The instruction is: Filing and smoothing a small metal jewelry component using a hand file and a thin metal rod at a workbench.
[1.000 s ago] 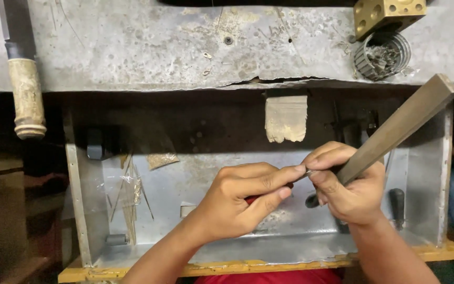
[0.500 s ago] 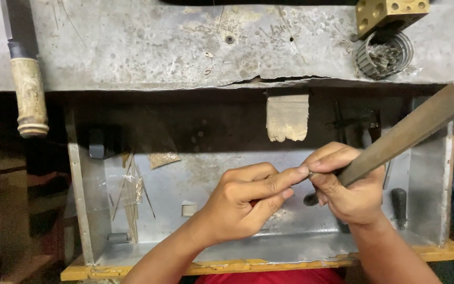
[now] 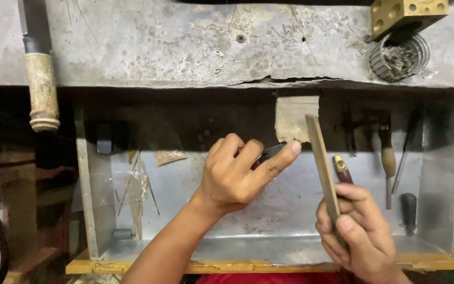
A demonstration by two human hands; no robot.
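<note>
- My left hand [image 3: 232, 176] is raised over the shiny sheet-metal tray [image 3: 269, 247] under the worn grey bench edge, fingers curled tight round small dark red-handled pliers [image 3: 265, 154], forefinger stretched along them to steady the tip.
- My right hand [image 3: 358, 234], near the tray's front right corner, clasps a long flat grey metal file [image 3: 322, 171] by its lower end, blade upright and clear of the pliers.

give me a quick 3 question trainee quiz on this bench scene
1. True or false: the right hand holds the flat file upright.
2. Which corner of the worn benchtop has the brass block? A) far left B) far right
3. Fill in: the left hand grips a small dark tool in front of the bench ____.

Key: 1 true; 2 B; 3 peg
</note>
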